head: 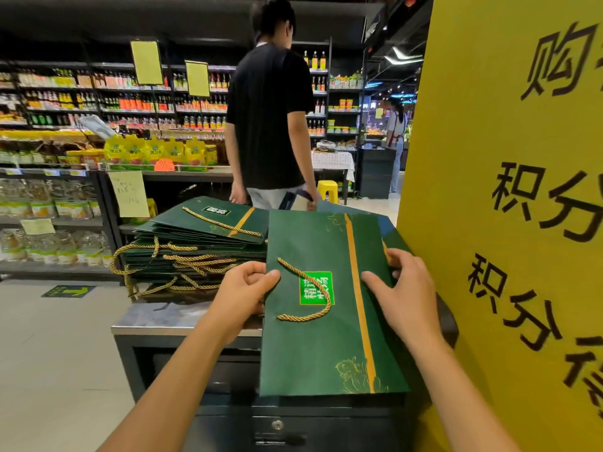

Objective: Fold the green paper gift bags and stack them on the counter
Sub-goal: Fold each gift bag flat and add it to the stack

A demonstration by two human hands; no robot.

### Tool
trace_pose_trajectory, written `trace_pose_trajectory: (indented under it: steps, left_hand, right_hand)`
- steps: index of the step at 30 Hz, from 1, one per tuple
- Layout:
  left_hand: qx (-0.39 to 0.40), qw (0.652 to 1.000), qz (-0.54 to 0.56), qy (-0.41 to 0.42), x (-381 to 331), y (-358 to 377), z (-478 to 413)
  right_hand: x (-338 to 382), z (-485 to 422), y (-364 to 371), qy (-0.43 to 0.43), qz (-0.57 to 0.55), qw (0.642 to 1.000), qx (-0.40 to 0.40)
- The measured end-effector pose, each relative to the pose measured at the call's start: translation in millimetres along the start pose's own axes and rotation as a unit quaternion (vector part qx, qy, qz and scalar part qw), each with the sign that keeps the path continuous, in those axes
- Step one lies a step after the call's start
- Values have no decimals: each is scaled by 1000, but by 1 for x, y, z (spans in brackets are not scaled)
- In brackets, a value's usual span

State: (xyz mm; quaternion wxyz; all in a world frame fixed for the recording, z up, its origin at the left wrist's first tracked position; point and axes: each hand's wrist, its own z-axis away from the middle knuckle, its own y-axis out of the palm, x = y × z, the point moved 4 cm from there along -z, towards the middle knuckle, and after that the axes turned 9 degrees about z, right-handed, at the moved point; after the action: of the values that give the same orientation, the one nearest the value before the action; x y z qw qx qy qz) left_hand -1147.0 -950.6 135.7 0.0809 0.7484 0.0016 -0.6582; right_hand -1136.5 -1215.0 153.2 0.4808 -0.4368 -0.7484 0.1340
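A flat dark green paper gift bag [319, 347] with a gold stripe and a gold rope handle lies in front of me, tilted over the counter's near edge. My left hand [244, 288] pinches its left edge near the handle. My right hand [401, 288] grips its right edge, fingers spread on the top face. To the left, a tall stack of folded green bags [195, 252] rests on the metal counter [153, 321], gold handles hanging out of its side. More green bags lie under the one I hold.
A big yellow sign board [509, 207] stands close on my right. A person in a black T-shirt [270, 119] stands just behind the counter. Shop shelves [65, 190] line the left side, and grey floor [49, 353] lies open at lower left.
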Motion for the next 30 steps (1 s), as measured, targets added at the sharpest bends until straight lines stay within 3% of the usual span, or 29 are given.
trace_pose_trajectory:
  steps: [3,7,9,12,18,22,26,28,30]
  left_hand:
    - [-8,1000,-10,10,5,-2,-2]
    - [2,999,-37,29,8,-3,-3]
    - [14,998,-46,35,10,-5,-4]
    - [36,998,-36,31,12,-8,-5]
    - [50,998,-33,18,13,-10,-5]
    - [40,998,-33,19,14,-11,-4]
    - [45,998,-32,19,14,-11,-3]
    - [48,998,-31,21,13,-11,-2]
    - [49,998,-29,21,13,-11,-1]
  right_hand:
    - [21,5,9,-96,7,995,-14]
    - [58,14,38,-217,-52,973,54]
    - [69,16,58,-239,-26,967,81]
    - [75,14,74,-249,3,967,52]
    - [71,16,79,-242,-44,969,2]
    - [62,11,73,-141,-237,960,50]
    - [47,4,62,-34,-396,912,99]
    - [43,2,59,-20,-410,904,117]
    - [43,0,57,-37,-355,926,121]
